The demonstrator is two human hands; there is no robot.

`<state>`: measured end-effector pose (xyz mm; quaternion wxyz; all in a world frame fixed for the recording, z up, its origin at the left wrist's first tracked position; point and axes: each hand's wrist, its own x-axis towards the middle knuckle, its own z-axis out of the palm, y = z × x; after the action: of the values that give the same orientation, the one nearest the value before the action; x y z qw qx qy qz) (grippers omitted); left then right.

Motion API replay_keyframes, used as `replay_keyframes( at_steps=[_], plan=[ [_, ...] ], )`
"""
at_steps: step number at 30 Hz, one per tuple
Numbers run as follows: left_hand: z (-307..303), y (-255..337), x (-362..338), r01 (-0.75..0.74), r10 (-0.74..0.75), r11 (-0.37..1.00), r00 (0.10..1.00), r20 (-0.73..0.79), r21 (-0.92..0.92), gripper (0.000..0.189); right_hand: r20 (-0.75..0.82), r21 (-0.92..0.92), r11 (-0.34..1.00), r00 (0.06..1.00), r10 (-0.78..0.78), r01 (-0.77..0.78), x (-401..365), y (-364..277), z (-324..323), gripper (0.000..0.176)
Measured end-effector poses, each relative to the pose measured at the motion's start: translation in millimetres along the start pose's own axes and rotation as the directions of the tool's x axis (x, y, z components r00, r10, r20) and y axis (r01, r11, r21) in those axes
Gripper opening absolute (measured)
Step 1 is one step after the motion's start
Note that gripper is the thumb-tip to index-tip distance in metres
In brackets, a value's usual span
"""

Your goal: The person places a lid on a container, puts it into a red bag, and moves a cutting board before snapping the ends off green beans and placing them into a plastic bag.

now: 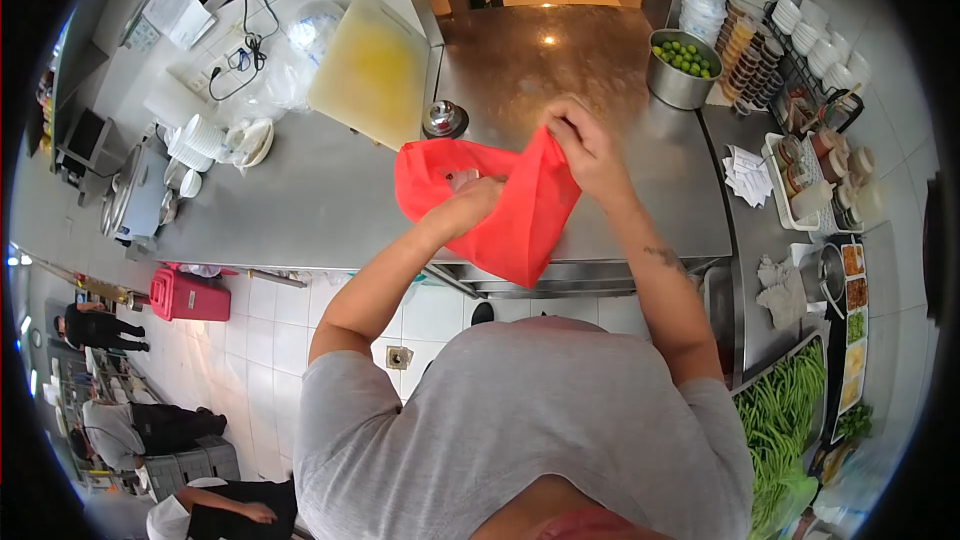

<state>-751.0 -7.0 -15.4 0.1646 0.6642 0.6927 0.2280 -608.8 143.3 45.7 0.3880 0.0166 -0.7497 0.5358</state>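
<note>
A red fabric bag (530,230) hangs over the front edge of the steel counter, its mouth spread apart. My right hand (590,145) is closed on the bag's upper right edge, pinching the cloth. Inside the bag's mouth is my left hand (480,202), its fingers mostly hidden by the red cloth. Just beyond that hand, something clear and shiny (460,178) shows in the bag; I cannot make out what it is. A silver call bell (444,119) stands on the counter behind the bag.
Left of the bell leans a yellow-stained cutting board (375,70). A metal pot of limes (685,60) stands at the back right, near stacked sauce cups (745,55). Green beans (780,440) fill a tray at lower right. Several people (150,430) are at far left.
</note>
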Motion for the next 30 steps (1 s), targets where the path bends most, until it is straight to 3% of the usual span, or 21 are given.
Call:
replay_keyframes(
  at_steps=[1, 2, 5, 7, 9, 11, 13, 15, 17, 19, 22, 25, 27, 29, 30],
  plan=[
    [-4, 8, 1, -0.012, 0.014, 0.999, 0.998, 0.055, -0.031, 0.025, 0.027, -0.03, 0.995, 0.995, -0.093, 0.094, 9, 1, 1, 0.007],
    [-10, 16, 5, 0.143, -0.139, 0.99, 0.979, 0.151, -0.017, 0.026, 0.094, -0.046, 0.989, 0.986, -0.134, 0.139, 14, -4, 2, 0.007],
    [-8, 10, 3, 0.176, -0.146, 0.949, 0.981, -0.129, 0.263, 0.025, 0.27, -0.084, 0.966, 0.939, -0.214, 0.244, 22, -32, 3, 0.009],
    [-20, 14, -14, 0.172, -0.114, 0.949, 0.968, -0.224, 0.263, 0.03, 0.333, -0.143, 0.946, 0.914, -0.23, 0.29, 16, -53, -7, 0.009],
    [-41, 10, -44, 0.102, -0.095, 0.99, 0.992, -0.078, 0.096, 0.047, 0.311, -0.157, 0.962, 0.936, -0.165, 0.222, 11, -56, -25, 0.008],
    [-30, 38, -64, 0.07, -0.081, 0.996, 0.955, -0.285, -0.049, 0.06, 0.224, -0.166, 0.958, 0.955, -0.192, 0.232, 8, -38, -45, 0.007],
    [16, 22, -67, 0.132, -0.135, 0.991, 0.957, -0.258, -0.03, 0.075, 0.149, -0.125, 0.954, 0.956, -0.253, 0.272, 5, -33, -49, 0.007],
    [58, 9, -54, 0.199, -0.118, 0.958, 0.928, -0.352, 0.206, 0.069, 0.216, -0.165, 0.909, 0.913, -0.346, 0.383, 2, -41, -43, 0.006],
    [82, -16, -35, 0.24, -0.137, 0.894, 0.95, -0.28, 0.379, 0.062, 0.314, -0.122, 0.916, 0.891, -0.329, 0.381, -4, -40, -33, 0.005],
    [101, -59, -5, 0.092, -0.008, 0.934, 0.971, -0.237, 0.346, 0.05, 0.408, -0.213, 0.913, 0.881, -0.241, 0.348, -4, -44, -38, 0.007],
    [70, -16, 68, -0.063, 0.218, 0.924, 0.898, -0.382, 0.378, 0.047, 0.232, -0.385, 0.873, 0.947, -0.223, 0.3, 4, -58, -74, 0.009],
    [60, -35, 132, -0.015, 0.139, 0.941, 0.929, -0.343, 0.339, 0.046, 0.061, -0.522, 0.787, 0.935, -0.35, 0.329, 11, -67, -134, 0.009],
    [60, -72, 178, 0.008, 0.126, 0.929, 0.933, -0.336, 0.37, 0.045, -0.004, -0.713, 0.634, 0.903, -0.43, 0.299, 5, -80, -192, 0.008],
    [54, -101, 220, 0.004, 0.118, 0.949, 0.923, -0.366, 0.315, 0.042, -0.064, -0.889, 0.429, 0.884, -0.463, 0.16, -13, -103, -260, 0.007],
    [48, -110, 238, -0.018, 0.115, 0.971, 0.909, -0.4, 0.24, 0.04, -0.161, -0.918, 0.396, 0.88, -0.446, 0.033, -25, -121, -295, 0.007]
  ],
)
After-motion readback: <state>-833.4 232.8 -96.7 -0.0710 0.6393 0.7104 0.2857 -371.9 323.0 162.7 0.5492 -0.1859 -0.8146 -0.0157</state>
